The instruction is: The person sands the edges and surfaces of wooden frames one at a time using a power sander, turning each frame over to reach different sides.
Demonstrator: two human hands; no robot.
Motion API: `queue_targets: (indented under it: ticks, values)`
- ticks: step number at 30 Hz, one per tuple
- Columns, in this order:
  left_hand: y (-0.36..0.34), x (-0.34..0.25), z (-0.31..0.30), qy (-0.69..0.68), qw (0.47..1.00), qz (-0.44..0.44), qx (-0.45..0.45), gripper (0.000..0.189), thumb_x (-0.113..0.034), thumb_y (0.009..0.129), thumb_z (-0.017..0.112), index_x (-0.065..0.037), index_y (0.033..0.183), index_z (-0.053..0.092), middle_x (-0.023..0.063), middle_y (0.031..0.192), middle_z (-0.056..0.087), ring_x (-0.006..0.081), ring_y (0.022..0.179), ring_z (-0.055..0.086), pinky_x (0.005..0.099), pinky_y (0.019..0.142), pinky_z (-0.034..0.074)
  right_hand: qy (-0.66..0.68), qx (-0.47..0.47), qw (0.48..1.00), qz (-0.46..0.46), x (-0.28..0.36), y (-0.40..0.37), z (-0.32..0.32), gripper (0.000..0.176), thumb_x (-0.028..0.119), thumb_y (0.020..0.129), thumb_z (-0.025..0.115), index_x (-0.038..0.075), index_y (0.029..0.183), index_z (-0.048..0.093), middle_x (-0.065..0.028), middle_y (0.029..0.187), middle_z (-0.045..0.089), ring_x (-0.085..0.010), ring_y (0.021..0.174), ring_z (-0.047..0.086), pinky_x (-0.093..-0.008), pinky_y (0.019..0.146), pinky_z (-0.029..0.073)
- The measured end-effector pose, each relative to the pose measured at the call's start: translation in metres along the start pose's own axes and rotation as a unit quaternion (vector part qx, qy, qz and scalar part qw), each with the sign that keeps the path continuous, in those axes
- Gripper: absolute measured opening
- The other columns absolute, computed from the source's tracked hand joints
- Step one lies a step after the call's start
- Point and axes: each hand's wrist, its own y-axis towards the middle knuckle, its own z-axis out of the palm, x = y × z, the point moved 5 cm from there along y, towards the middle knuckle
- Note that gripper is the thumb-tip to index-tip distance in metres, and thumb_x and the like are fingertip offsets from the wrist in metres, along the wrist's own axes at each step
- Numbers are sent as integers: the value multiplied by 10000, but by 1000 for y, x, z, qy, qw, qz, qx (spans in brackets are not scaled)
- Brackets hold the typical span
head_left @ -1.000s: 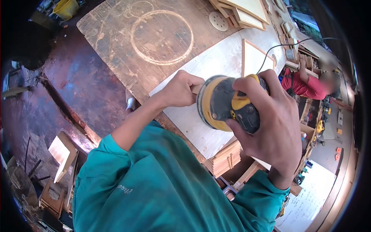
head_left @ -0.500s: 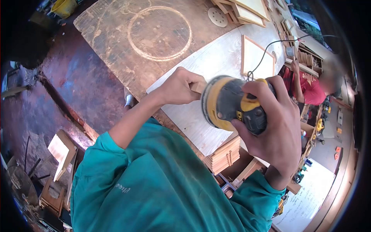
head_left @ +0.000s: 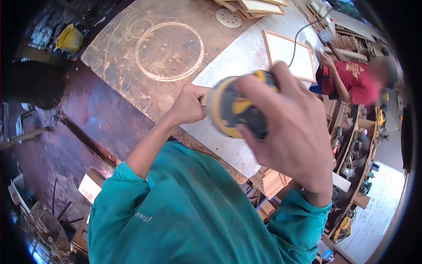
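My right hand (head_left: 292, 127) is wrapped round a yellow and black orbital sander (head_left: 239, 105), tilted so that its round pad faces left. Closed on a small wooden piece (head_left: 204, 100), my left hand (head_left: 189, 105) is right beside that pad. Most of the piece is hidden by the fingers and the sander; it seems to meet the pad's face. Both hands are above a pale board (head_left: 220, 145) on the workbench. A dark cord (head_left: 295, 43) runs up from behind the sander.
The brown workbench top (head_left: 110, 53) bears a pale ring mark. A perforated sanding disc (head_left: 228, 18) and a shallow wooden frame (head_left: 288, 55) lie farther back. Stacked wood pieces (head_left: 269, 181) stand at the near edge. A person in a red shirt (head_left: 351, 79) works at the right.
Both hands, with the sander and the wooden piece, have shifted left in view. The camera view has turned a little, and more of the person in red shows.
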Motion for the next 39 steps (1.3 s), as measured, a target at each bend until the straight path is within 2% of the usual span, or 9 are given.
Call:
queue_targets:
  ticks: [3, 7, 12, 14, 18, 26, 28, 32, 39]
  values:
    - [-1, -17, 2, -138, 988, 17, -67, 124, 38, 788, 748, -54, 870, 763, -12, 681, 647, 17, 688, 550, 241, 617, 467, -16, -6, 999, -27, 5, 3, 1, 468, 119, 650, 845, 173, 1059, 624, -125, 951, 539, -364, 827, 638, -461, 668, 512]
    - [1, 1, 4, -55, 998, -4, -25, 88, 52, 786, 733, -22, 832, 746, -60, 658, 602, 20, 648, 515, 231, 574, 431, -11, 15, 1000, -19, -3, -2, -3, 463, 116, 648, 842, 176, 1052, 623, -127, 953, 540, -366, 825, 636, -462, 668, 507]
    - [-2, 1, 10, -117, 993, -14, -9, 107, 10, 782, 793, 9, 883, 756, -20, 760, 700, 27, 722, 585, 226, 630, 489, 0, 1, 1000, -11, 7, 9, 0, 464, 121, 645, 849, 173, 1045, 619, -126, 940, 532, -377, 828, 625, -468, 691, 500]
    - [-3, -14, 4, -143, 985, 4, -98, 138, -6, 777, 816, 22, 900, 761, 7, 807, 737, 42, 746, 621, 236, 655, 516, -5, -19, 1000, -18, 3, 9, 2, 460, 124, 649, 848, 172, 1044, 617, -126, 929, 525, -380, 829, 621, -464, 674, 497]
    - [2, 8, 2, 38, 998, -2, 49, 128, -15, 774, 816, -32, 892, 769, 25, 785, 744, 46, 726, 634, 255, 651, 516, 4, -2, 1000, 3, -17, 1, -6, 482, 113, 644, 848, 161, 1064, 616, -126, 952, 551, -366, 858, 636, -455, 677, 497]
    - [-4, -10, 7, -4, 999, 12, -39, 166, -35, 738, 845, -6, 870, 747, 20, 806, 751, 80, 781, 689, 277, 696, 553, 3, -42, 999, -12, 2, 8, 2, 452, 117, 663, 826, 174, 1065, 627, -150, 948, 555, -374, 817, 654, -456, 623, 505]
    - [-7, 3, 6, -76, 992, -64, -77, 205, -26, 730, 852, 2, 909, 756, 30, 848, 764, 103, 824, 708, 292, 723, 571, -10, -33, 999, -17, 1, 3, 4, 450, 131, 669, 823, 179, 1071, 627, -156, 950, 556, -375, 819, 655, -460, 620, 505]
    - [-15, -5, 11, -9, 998, -56, 31, 155, 51, 766, 788, -8, 909, 777, 47, 842, 764, 94, 812, 700, 270, 712, 561, 10, -70, 997, -15, -28, -12, -2, 475, 123, 682, 815, 173, 1109, 613, -151, 966, 560, -379, 815, 647, -471, 639, 506]
    - [-6, -5, 12, -49, 998, -25, 13, 216, 141, 759, 708, 4, 910, 778, 86, 855, 771, 122, 791, 719, 271, 665, 558, -26, -56, 993, 100, -70, -55, -8, 520, 80, 657, 834, 139, 1118, 599, -125, 968, 568, -374, 849, 646, -451, 708, 506]
